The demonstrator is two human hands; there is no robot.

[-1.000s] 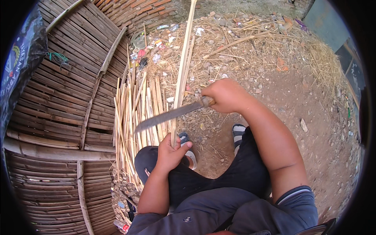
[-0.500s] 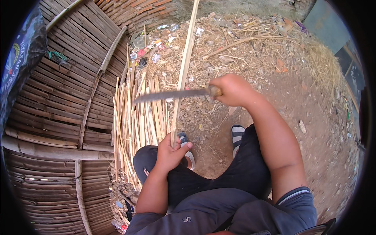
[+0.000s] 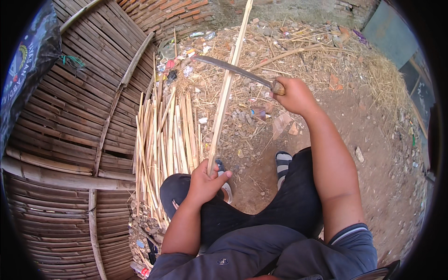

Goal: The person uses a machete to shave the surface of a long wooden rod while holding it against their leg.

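Observation:
My left hand (image 3: 205,181) is closed round the near end of a long pale bamboo strip (image 3: 220,112), above my left knee. The strip slants away from me, its far end reaching up toward the brick wall. In my right hand (image 3: 297,95) is the wooden handle of a machete (image 3: 242,72). Its dark, slightly curved blade points left and lies across the strip, well beyond my left hand. A thin sliver seems to stand apart from the strip's left side close to the blade.
Many cut bamboo strips (image 3: 175,135) lie in a pile left of my left leg. Beside them rises a bamboo slat wall (image 3: 56,126). Straw and litter (image 3: 298,56) cover the ground ahead, below a brick wall (image 3: 170,16). My sandalled feet rest on bare dirt.
The machete has moved away from me and to the right, farther up the strip. The strip's far end has swung slightly right. My left hand keeps its grip, nearly still.

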